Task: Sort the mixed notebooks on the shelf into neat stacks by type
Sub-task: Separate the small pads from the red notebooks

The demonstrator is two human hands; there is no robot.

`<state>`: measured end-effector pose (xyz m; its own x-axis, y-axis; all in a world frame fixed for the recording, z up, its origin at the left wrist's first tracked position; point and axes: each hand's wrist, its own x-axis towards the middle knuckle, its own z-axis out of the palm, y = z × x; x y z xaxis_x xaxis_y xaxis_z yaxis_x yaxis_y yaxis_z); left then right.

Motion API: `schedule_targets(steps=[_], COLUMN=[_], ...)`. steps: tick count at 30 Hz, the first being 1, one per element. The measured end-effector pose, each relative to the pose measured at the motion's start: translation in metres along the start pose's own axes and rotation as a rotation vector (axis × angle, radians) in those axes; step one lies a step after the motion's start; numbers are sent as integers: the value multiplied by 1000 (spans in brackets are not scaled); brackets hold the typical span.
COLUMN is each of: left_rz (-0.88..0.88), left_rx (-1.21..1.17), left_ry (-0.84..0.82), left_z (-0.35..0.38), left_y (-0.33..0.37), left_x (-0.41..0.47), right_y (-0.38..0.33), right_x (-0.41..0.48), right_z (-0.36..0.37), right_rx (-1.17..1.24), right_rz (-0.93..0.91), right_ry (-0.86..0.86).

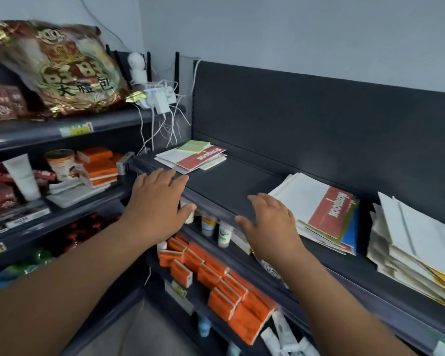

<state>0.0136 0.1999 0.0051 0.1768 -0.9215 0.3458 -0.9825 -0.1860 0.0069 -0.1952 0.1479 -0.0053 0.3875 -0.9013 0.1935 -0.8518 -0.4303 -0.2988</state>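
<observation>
Red notebook [329,214] lies beside empty right hand [270,226].

The scene was viewed from a single head-worn camera, held close above the dark shelf [231,181] and aimed forward and down, obliquely along its front edge.

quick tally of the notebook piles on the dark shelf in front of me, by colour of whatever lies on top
topped by a green pad: 1
topped by a red notebook: 1
topped by a white cover: 1
total: 3
</observation>
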Motion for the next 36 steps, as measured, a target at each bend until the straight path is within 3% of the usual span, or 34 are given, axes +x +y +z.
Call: schedule_targets(steps=[9,21,26,36], left_rz=[-67,-104,-89,59], left_rx=[-78,-97,-166,-324], left_ry=[-9,-23,-113,-322], left_z=[28,87,119,190], left_y=[-59,-109,-132,-176], left_x=[57,206,264,396], right_y=[-37,-37,-36,-53], right_x=[86,250,300,387], right_z=[29,84,108,149], right_rx=[14,92,81,127], right_rz=[-5,10,101,392], right_ry=[-38,-83,-135,-78])
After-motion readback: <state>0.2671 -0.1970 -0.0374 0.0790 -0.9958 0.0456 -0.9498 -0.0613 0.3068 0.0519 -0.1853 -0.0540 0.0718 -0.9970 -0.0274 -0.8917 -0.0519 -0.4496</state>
